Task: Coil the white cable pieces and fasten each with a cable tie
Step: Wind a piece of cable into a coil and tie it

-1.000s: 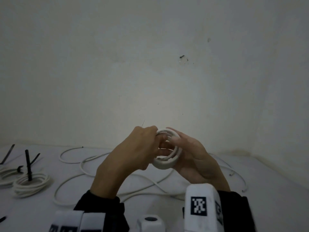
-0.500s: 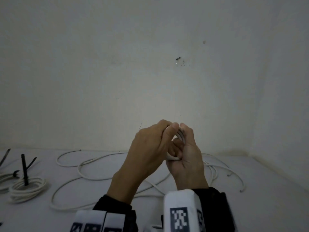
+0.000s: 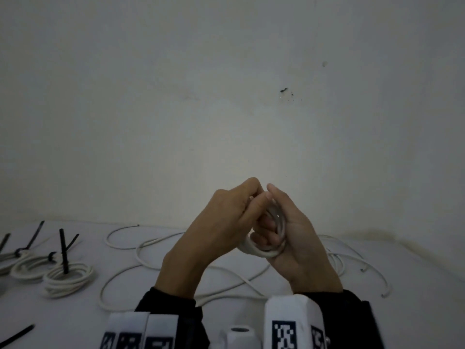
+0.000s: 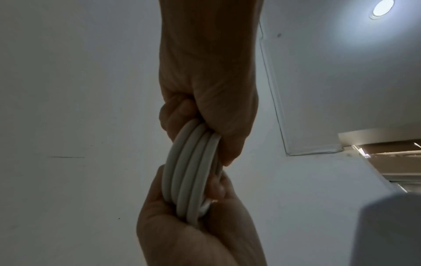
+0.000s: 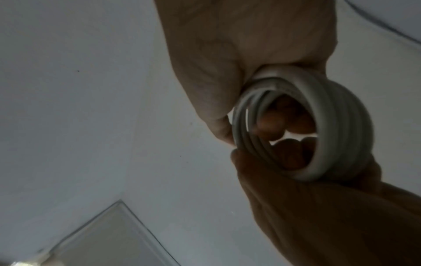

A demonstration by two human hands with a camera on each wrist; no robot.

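I hold a small white cable coil (image 3: 261, 251) of several turns in the air over the white table (image 3: 415, 311), in front of the wall. My right hand (image 3: 289, 222) grips the coil with fingers curled through its middle. My left hand (image 3: 241, 205) pinches the coil's upper part, thumb against the right fingertips. The left wrist view shows the coil (image 4: 189, 171) edge-on, clamped between the left hand (image 4: 205, 108) above and the right hand (image 4: 193, 225) below. In the right wrist view the coil (image 5: 341, 117) is an open ring. No cable tie is visible on it.
Two coils with black cable ties (image 3: 68, 275) (image 3: 30, 263) lie at the table's left. Loose white cables (image 3: 151, 248) sprawl under my hands and off to the right (image 3: 364, 263). A loose black cable tie (image 3: 17, 335) lies at the near left edge.
The coil has turned from facing me as a ring to edge-on. Both hands have closed tighter around it and risen slightly.
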